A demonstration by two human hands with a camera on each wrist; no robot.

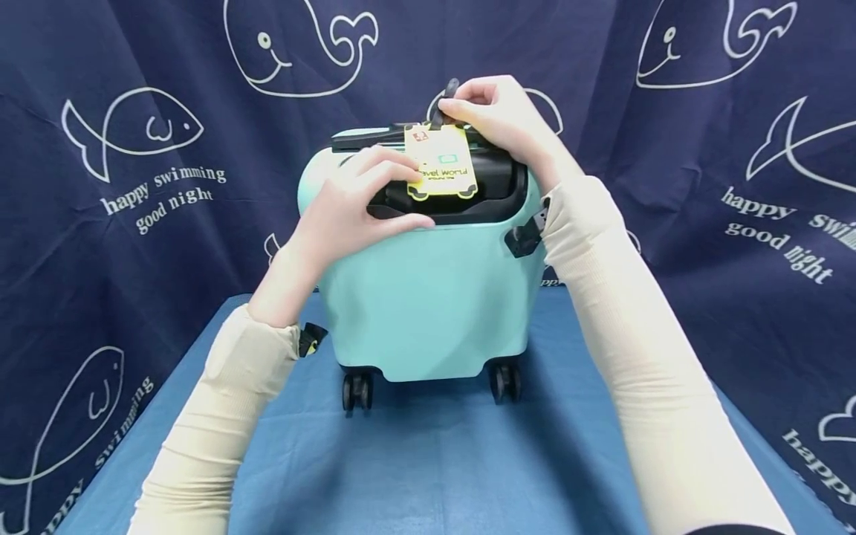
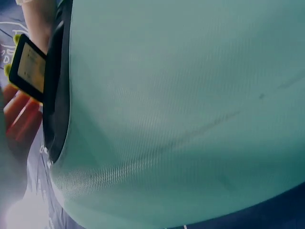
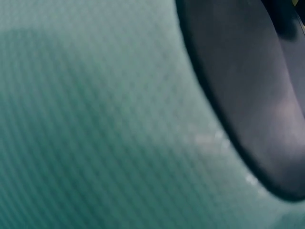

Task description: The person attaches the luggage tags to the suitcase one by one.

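A mint-green suitcase (image 1: 428, 297) stands upright on black wheels, with a black recessed panel along its top. Over that panel hangs a yellow luggage tag (image 1: 441, 162) with printed lettering. My right hand (image 1: 501, 111) pinches the tag's black strap (image 1: 450, 91) between thumb and fingertips, above the suitcase. My left hand (image 1: 357, 197) touches the tag's left edge with its fingertips, its thumb stretched out below, apart from the tag. In the left wrist view the tag (image 2: 31, 71) shows a dark border, fingers beside it. The right wrist view holds only the suitcase shell (image 3: 95, 119) and black panel (image 3: 238, 71).
Blue cloth (image 1: 414, 461) covers the table under the suitcase. Behind and at both sides hangs a dark blue curtain (image 1: 261, 186) with white whale and fish drawings. Black wheels (image 1: 357, 390) touch the cloth at the front.
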